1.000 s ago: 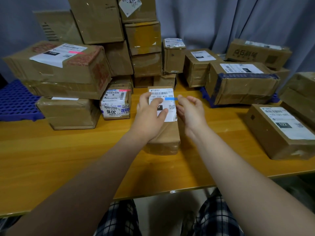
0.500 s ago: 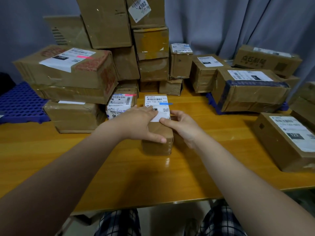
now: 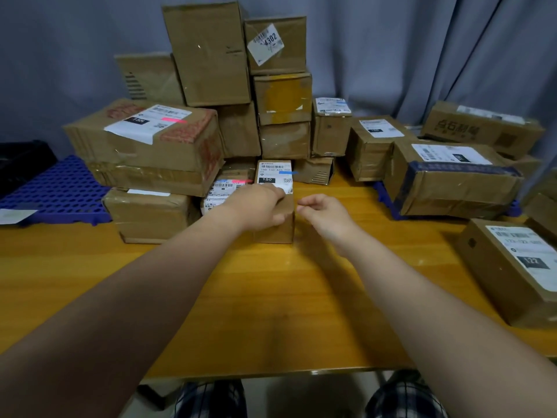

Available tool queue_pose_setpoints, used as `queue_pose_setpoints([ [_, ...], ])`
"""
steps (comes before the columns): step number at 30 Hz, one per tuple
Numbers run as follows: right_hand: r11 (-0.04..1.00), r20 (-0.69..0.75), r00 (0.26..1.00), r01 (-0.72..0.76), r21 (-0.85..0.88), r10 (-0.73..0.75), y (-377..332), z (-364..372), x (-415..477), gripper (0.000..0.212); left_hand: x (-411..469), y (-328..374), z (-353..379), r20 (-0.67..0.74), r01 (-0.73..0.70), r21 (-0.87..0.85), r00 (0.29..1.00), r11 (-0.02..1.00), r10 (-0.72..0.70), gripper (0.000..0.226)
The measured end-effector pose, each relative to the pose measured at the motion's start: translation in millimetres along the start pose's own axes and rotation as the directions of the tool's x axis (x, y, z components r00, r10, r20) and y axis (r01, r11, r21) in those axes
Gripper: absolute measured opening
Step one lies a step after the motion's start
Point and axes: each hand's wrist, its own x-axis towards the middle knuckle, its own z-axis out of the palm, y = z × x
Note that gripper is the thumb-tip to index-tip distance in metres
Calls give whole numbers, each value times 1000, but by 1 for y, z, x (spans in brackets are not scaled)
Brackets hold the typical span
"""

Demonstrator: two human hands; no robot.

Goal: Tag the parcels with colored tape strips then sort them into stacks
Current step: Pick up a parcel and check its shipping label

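A small brown parcel [image 3: 275, 227] with a white label marked 150 and a blue tape strip [image 3: 287, 172] stands on the wooden table [image 3: 271, 312], pushed up beside the left stack. My left hand [image 3: 259, 206] grips its near top, thumb on the front face. My right hand [image 3: 324, 214] hovers just right of the parcel, fingers loosely curled, holding nothing. To the parcel's left a small parcel [image 3: 220, 194] carries pink and blue strips. A large box [image 3: 144, 137] on the left stack has a pink strip [image 3: 173, 119].
Tall stacked boxes [image 3: 211, 55] rise behind the middle. More parcels [image 3: 452, 179] sit at the right on a blue mat, and one marked 122 [image 3: 512, 267] lies at the right edge. A blue perforated pallet [image 3: 57, 191] is at far left.
The parcel has slid away from me toward the stacks. My right hand has let go of its side and now hovers free; my left hand still holds it.
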Motion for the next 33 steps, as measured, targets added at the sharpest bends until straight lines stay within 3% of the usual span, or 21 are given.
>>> queue_pose_setpoints([
  [4,998,-60,997,48,-49,-51,-7,-22,-6,21,-5,14,-10,-97,0,-50,995,999,-5,48],
  [9,948,-185,963,137,-287,-195,-12,-82,-17,20,0,54,-33,-201,-28,-284,979,958,-30,40],
  [16,813,-369,903,-38,-581,-221,13,-190,-12,30,50,133,-32,-170,-41,-553,983,832,-64,34],
  [21,641,-382,924,-290,-711,-6,40,-253,18,67,111,184,-21,54,139,-778,986,612,-155,59],
  [24,628,-365,928,-326,-707,71,51,-268,34,80,135,207,-16,205,268,-858,961,438,-186,74],
  [28,652,-344,939,-272,-708,18,49,-265,42,76,147,222,-11,310,359,-903,925,238,-221,72],
  [31,697,-384,922,-246,-673,-46,47,-259,40,60,143,220,-10,407,430,-903,873,27,-269,75],
  [33,771,-458,883,-219,-598,-104,45,-251,37,46,137,215,-9,404,406,-912,866,-57,-296,82],
])
